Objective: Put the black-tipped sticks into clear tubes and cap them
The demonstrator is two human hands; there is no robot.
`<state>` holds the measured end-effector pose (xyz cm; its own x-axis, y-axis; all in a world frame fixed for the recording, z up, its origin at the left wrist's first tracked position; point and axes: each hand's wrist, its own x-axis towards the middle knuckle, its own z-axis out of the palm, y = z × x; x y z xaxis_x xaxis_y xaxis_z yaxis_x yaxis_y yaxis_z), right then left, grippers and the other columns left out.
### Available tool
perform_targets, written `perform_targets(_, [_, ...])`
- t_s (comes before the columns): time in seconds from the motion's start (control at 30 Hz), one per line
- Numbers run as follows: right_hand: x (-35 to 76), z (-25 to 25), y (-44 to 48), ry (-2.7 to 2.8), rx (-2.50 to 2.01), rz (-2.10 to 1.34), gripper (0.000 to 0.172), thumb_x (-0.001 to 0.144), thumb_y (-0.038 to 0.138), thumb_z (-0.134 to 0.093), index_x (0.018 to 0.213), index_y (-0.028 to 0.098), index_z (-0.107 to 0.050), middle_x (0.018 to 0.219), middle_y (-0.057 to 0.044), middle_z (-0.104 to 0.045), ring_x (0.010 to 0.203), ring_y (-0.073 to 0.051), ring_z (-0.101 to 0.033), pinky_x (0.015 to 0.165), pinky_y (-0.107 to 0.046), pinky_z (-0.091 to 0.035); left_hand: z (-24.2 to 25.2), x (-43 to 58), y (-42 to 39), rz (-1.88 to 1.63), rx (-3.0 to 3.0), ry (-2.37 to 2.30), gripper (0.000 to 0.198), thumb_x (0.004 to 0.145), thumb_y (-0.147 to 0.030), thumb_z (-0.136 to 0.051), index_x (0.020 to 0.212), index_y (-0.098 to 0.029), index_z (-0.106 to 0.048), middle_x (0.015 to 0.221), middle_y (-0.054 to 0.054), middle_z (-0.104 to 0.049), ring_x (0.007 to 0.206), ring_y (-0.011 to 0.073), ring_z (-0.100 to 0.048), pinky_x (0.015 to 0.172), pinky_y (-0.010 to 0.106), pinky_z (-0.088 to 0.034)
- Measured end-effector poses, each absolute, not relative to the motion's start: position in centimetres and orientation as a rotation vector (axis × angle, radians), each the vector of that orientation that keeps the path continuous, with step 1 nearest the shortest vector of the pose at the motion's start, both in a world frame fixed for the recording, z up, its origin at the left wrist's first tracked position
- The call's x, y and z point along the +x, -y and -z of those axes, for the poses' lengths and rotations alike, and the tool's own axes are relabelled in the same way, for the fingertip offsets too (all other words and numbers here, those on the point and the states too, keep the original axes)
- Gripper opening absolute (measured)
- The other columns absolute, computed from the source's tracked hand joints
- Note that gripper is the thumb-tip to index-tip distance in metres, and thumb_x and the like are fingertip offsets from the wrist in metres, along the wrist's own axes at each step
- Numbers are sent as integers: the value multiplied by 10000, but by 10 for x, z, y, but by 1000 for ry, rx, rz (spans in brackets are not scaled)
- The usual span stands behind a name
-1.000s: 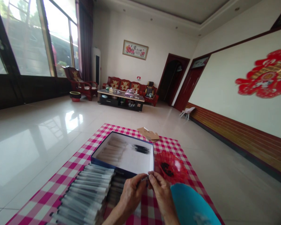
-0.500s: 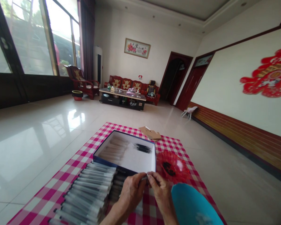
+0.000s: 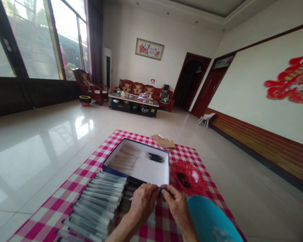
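Over the near side of the shallow box (image 3: 151, 171), both hands meet fingertip to fingertip. My left hand (image 3: 143, 200) is closed round a pen, most of it hidden by the fingers; a pale tip shows at its left side. My right hand (image 3: 175, 201) pinches the small dark end (image 3: 160, 190) of the pen between thumb and finger. Left of the hands lies a long row of clear pen barrels (image 3: 96, 200) with dark ends. Inside the box are translucent tubes (image 3: 123, 158) on the left and a bunch of black pen parts (image 3: 155, 158) on the right.
A red petal-edged bowl (image 3: 189, 176) with small black pieces stands right of the box. Nearer is a blue tub (image 3: 212, 218) with pale bits inside. Brown cardboard (image 3: 164, 142) lies at the far edge of the checked tablecloth (image 3: 91, 159). A coffee table (image 3: 133, 104) stands beyond.
The fingertips have shifted slightly at the pen's end, where a dark piece now shows between them. The whole view has moved a little; the items on the table stay in place.
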<state>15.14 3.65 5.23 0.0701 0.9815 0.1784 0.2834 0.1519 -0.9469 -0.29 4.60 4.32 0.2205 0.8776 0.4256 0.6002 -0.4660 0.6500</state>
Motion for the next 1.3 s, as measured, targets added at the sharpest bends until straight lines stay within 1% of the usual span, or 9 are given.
perform_targets(0.07, [153, -53, -37, 1421, -1332, -864, 328, 732, 483, -662, 874, 198, -740, 671, -39, -690, 684, -215, -635, 612, -282, -515, -44, -3, -46, -1096, 2181, -1369, 216, 891, -209, -470, 864, -220, -685, 776, 23, -682, 739, 167, -609, 659, 235, -409])
perform_targets(0.23, [159, -50, -37, 1422, -1331, -929, 329, 727, 487, -665, 858, 193, -736, 601, -11, -658, 565, -158, -574, 534, -238, -457, -47, -6, -46, -1087, 2243, -1296, 208, 896, -196, -480, 884, -223, -686, 791, 21, -683, 757, 175, -590, 680, 248, -403])
perform_targets(0.43, [160, -48, -36, 1366, -1300, -1041, 334, 736, 488, -665, 852, 179, -714, 627, -18, -662, 570, -155, -573, 556, -245, -461, -48, -9, -48, -1068, 2273, -1229, 195, 900, -208, -492, 892, -219, -686, 781, 22, -671, 769, 172, -592, 685, 249, -404])
perform_targets(0.7, [152, -52, -34, 1500, -1332, -862, 332, 819, 492, -563, 773, 175, -649, 614, -4, -607, 583, -153, -546, 544, -234, -427, -55, -9, -44, -1080, 2328, -1277, 228, 919, -200, -458, 832, -207, -670, 731, 25, -643, 732, 168, -567, 666, 260, -389])
perform_targets(0.83, [147, -53, -32, 1589, -1352, -723, 313, 872, 471, -484, 798, 189, -600, 663, 6, -584, 625, -152, -536, 577, -231, -419, -59, -8, -42, -1091, 2406, -1266, 252, 928, -188, -417, 846, -200, -656, 709, 30, -626, 699, 175, -543, 660, 281, -383])
perform_targets(1.0, [141, -50, -32, 1624, -1318, -578, 343, 912, 445, -403, 704, 201, -525, 658, 10, -542, 633, -146, -521, 597, -231, -413, -58, -6, -41, -1070, 2478, -1227, 256, 927, -166, -398, 785, -187, -610, 711, 36, -616, 715, 180, -547, 688, 298, -384])
perform_targets(1.07, [138, -47, -34, 1588, -1327, -565, 371, 911, 459, -392, 683, 198, -522, 632, 9, -538, 603, -144, -513, 578, -235, -411, -57, -6, -41, -1050, 2489, -1215, 249, 922, -155, -400, 779, -188, -602, 710, 34, -613, 715, 179, -546, 690, 299, -383])
perform_targets(1.2, [134, -40, -37, 1491, -1392, -591, 440, 894, 507, -398, 620, 190, -529, 524, 16, -499, 485, -130, -451, 475, -239, -369, -57, -6, -43, -1055, 2477, -1216, 236, 919, -159, -407, 812, -191, -615, 705, 31, -611, 685, 180, -530, 673, 301, -378])
perform_targets(1.3, [135, -42, -36, 1508, -1375, -605, 444, 914, 488, -360, 628, 195, -530, 552, -12, -539, 510, -148, -496, 493, -249, -395, -57, -7, -43, -1077, 2435, -1241, 233, 922, -176, -417, 823, -192, -628, 711, 32, -615, 685, 182, -528, 664, 296, -377])
